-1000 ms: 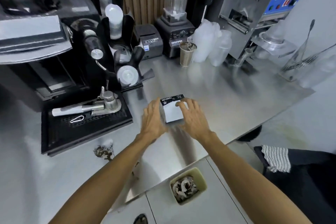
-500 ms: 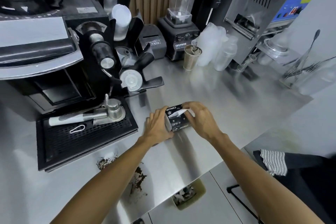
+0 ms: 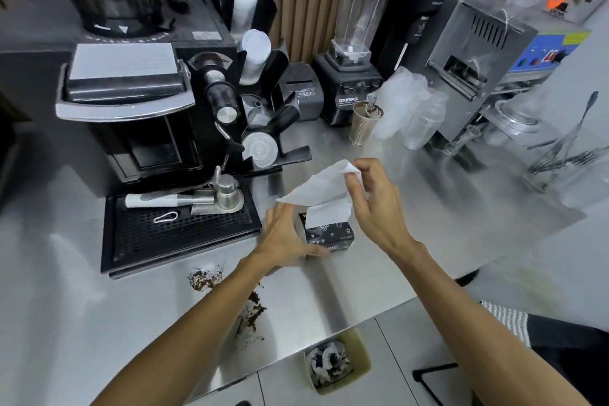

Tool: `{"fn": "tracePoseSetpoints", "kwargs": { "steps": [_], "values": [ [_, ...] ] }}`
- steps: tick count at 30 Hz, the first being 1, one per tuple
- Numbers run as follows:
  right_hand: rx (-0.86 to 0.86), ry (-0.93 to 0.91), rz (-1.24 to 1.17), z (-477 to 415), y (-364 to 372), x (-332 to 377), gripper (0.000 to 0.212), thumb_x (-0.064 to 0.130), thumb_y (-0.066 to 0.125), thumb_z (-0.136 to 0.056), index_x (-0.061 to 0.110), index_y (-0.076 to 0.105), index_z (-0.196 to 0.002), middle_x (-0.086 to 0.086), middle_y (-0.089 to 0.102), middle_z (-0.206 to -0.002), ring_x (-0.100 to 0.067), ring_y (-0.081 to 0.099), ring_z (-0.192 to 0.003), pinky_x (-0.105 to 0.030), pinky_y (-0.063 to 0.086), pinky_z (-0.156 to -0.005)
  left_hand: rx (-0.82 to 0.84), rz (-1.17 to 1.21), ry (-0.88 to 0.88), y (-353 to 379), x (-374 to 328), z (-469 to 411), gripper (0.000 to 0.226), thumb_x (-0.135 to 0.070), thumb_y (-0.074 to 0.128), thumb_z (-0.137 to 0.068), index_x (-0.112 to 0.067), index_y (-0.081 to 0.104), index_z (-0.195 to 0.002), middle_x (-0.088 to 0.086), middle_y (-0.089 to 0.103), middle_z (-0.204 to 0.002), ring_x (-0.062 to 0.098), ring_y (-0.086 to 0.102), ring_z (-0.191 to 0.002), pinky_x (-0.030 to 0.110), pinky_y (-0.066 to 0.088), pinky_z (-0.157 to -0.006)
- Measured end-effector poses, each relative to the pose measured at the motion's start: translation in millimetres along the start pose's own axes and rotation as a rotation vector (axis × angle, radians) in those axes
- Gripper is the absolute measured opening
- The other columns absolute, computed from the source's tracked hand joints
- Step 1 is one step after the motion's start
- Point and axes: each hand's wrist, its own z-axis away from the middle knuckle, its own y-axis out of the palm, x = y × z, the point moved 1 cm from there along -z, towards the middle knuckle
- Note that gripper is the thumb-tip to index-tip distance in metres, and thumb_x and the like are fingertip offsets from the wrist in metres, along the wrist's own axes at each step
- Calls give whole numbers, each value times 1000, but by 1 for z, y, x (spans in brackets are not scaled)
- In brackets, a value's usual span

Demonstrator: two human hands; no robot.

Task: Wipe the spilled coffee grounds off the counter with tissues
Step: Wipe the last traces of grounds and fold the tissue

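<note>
A small black tissue pack lies on the steel counter. My left hand presses on its left side and holds it down. My right hand pinches the corner of a white tissue that stretches up out of the pack's top. Dark coffee grounds are spilled on the counter nearer to me: one patch by the drip tray and a longer trail partly hidden under my left forearm.
An espresso machine with a black drip tray stands at the left. A blender, paper cup and plastic cups line the back. A bin with used tissues sits on the floor below the counter edge.
My right hand has lifted up and away from the pack, drawing a tissue out of it. My left hand stays on the pack, which has turned slightly.
</note>
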Motion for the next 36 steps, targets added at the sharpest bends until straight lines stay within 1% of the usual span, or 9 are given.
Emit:
{"fn": "tracePoseSetpoints", "kwargs": {
  "steps": [4, 8, 13, 16, 21, 23, 29, 33, 36],
  "values": [
    [21, 67, -170, 0, 0, 11, 11, 26, 50, -101, 18, 52, -107, 1, 67, -94, -18, 65, -85, -38, 54, -70, -66, 627, 8, -32, -35, 18, 85, -30, 93, -57, -39, 46, -126, -30, 60, -117, -10, 53, -114, 7, 44, -89],
    [35, 191, -403, 5, 8, 22, 17, 18, 57, -98, 11, 52, -112, -1, 71, -101, -14, 70, -91, -32, 58, -73, -253, 812, -85, -56, -48, 37, 41, -33, 77, -81, -24, 62, -118, -7, 72, -110, 5, 68, -96, 21, 55, -78],
    [248, 423, -437, 16, 27, 16, 51, 14, 78, -80, 35, 52, -119, 1, 71, -101, -14, 70, -85, -33, 58, -67, -359, 695, -163, -77, -25, 69, 22, -28, 68, -90, -21, 67, -111, -9, 72, -100, 7, 69, -88, 23, 57, -71],
    [326, 437, -398, 24, 43, 10, 46, 3, 69, -82, 37, 63, -113, -4, 71, -103, -17, 69, -93, -35, 60, -70, -367, 587, -160, -89, -5, 90, 12, -21, 68, -90, -21, 73, -102, -6, 74, -98, 10, 70, -88, 27, 57, -76],
    [440, 607, -537, 39, 71, 17, 29, -11, 53, -87, 5, 77, -86, -10, 73, -104, -22, 70, -97, -31, 59, -74, -280, 507, -290, -108, 34, 120, 36, 4, 66, -83, -28, 80, -90, -8, 73, -105, 21, 69, -97, 43, 58, -84],
    [502, 646, -597, 51, 78, 25, 23, -11, 54, -87, -2, 75, -90, -9, 73, -107, -17, 69, -100, -19, 54, -71, -253, 479, -283, -114, 42, 135, 28, -4, 69, -83, -27, 79, -95, -11, 72, -108, 9, 66, -104, 29, 53, -91],
    [578, 234, -280, 101, 104, 36, 29, 12, 86, -69, 10, 77, -97, 7, 71, -104, 2, 65, -94, -7, 46, -79, -185, 53, -150, -119, 60, 178, 53, -36, 92, -57, -19, 76, -105, -16, 67, -107, -4, 60, -99, 15, 48, -88],
    [487, -119, -96, 143, 127, 38, 15, 6, 77, -79, 8, 77, -94, -2, 72, -97, -4, 65, -84, -10, 49, -82, -201, -169, 41, -110, 85, 200, 21, -26, 78, -80, -18, 78, -100, -11, 71, -99, -1, 63, -90, 25, 52, -87],
    [434, -283, 47, 182, 137, 35, 13, 13, 74, -85, 15, 74, -98, 7, 72, -94, -7, 60, -84, -21, 49, -78, -115, -291, 149, -108, 104, 224, 32, -45, 55, -93, -24, 77, -101, -13, 70, -103, 3, 61, -95, 27, 51, -87]
  ]
}}
